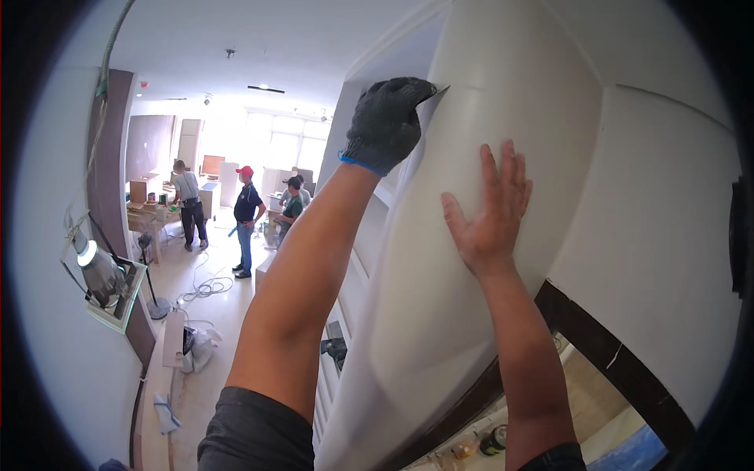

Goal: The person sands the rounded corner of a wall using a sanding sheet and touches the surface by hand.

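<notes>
My left hand (385, 125), in a dark knit glove with a blue cuff, is raised near the top. It is closed on a small pointed blade (442, 89), whose tip meets the left edge of a large off-white sheet (440, 259). How much of the blade lies inside the fist is hidden. The sheet hangs down over the wall and bulges outward lower down. My right hand (493, 216) is bare, fingers spread, lying flat against the sheet to the right of the blade.
Below the sheet runs a dark frame (620, 353) around an opening. A lit work lamp (102, 271) hangs at left. Cables (208, 286) and a plastic bag (203, 348) lie on the floor. Several people, one in a red cap (247, 208), are farther back near a workbench (149, 220).
</notes>
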### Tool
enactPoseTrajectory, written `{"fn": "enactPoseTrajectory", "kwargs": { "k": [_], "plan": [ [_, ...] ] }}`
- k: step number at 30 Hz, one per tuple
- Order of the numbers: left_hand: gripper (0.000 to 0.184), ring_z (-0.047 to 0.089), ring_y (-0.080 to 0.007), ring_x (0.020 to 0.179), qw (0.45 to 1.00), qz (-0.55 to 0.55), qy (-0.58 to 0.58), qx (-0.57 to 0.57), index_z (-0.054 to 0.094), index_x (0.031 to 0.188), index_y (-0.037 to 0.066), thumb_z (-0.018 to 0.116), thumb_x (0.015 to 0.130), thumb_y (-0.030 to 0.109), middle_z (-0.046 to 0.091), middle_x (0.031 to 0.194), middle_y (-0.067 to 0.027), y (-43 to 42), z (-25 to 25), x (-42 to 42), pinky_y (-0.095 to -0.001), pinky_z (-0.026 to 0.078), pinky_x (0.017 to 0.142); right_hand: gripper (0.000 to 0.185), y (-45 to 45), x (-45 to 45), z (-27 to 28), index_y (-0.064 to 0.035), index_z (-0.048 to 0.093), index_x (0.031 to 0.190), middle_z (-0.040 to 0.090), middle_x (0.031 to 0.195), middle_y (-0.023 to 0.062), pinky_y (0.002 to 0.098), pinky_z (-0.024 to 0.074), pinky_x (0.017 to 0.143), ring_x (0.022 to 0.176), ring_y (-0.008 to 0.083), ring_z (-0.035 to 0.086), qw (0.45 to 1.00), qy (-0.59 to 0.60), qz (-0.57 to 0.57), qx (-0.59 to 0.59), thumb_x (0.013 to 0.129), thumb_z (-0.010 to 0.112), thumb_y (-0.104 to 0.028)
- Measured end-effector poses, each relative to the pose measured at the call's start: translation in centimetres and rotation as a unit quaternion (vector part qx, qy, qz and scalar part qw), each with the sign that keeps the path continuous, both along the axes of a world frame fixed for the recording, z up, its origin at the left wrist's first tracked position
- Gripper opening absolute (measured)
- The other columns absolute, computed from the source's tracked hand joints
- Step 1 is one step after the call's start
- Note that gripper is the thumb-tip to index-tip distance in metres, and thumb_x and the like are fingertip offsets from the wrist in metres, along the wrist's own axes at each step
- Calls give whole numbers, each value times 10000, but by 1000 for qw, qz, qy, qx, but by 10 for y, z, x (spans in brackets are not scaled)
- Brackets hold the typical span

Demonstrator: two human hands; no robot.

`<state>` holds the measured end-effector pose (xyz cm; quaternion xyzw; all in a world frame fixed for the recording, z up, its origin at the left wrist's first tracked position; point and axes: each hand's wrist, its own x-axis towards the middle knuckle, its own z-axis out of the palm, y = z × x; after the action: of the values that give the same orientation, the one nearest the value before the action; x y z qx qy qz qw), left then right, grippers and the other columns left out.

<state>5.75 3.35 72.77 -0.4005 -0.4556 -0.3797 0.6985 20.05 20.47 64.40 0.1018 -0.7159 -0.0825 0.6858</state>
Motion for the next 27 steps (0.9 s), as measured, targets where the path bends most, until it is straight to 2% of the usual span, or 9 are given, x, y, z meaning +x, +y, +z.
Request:
{"fn": "enactPoseTrajectory", "kwargs": {
  "k": [10, 19, 27],
  "plan": [
    [325, 703, -338, 1104, 1000, 5, 0, -6, 776, 1155, 123, 582, 930, -9, 772, 1165, -104, -2, -4, 0, -450, 577, 965, 939, 2, 2, 1, -204, 395, 1641, 291, 1728, 174, 697, 152, 1244, 1582, 469, 249, 1000, 3, 1, 7, 830, 835, -378],
    [307, 708, -324, 1105, 999, -33, -4, 4, 773, 1158, 125, 598, 939, -1, 770, 1181, -100, 1, -5, -6, -434, 586, 966, 938, 0, 1, 3, -207, 398, 1640, 291, 1726, 178, 697, 155, 1243, 1580, 472, 251, 1000, 3, 4, 0, 828, 838, -373],
    [317, 698, -334, 1115, 1000, -18, -8, 3, 764, 1170, 129, 593, 934, 6, 768, 1183, -102, 2, -2, -9, -448, 579, 966, 940, -1, 1, 2, -199, 398, 1641, 287, 1728, 177, 683, 150, 1250, 1578, 473, 253, 1000, 0, 4, 0, 828, 840, -364]
  ]
}}
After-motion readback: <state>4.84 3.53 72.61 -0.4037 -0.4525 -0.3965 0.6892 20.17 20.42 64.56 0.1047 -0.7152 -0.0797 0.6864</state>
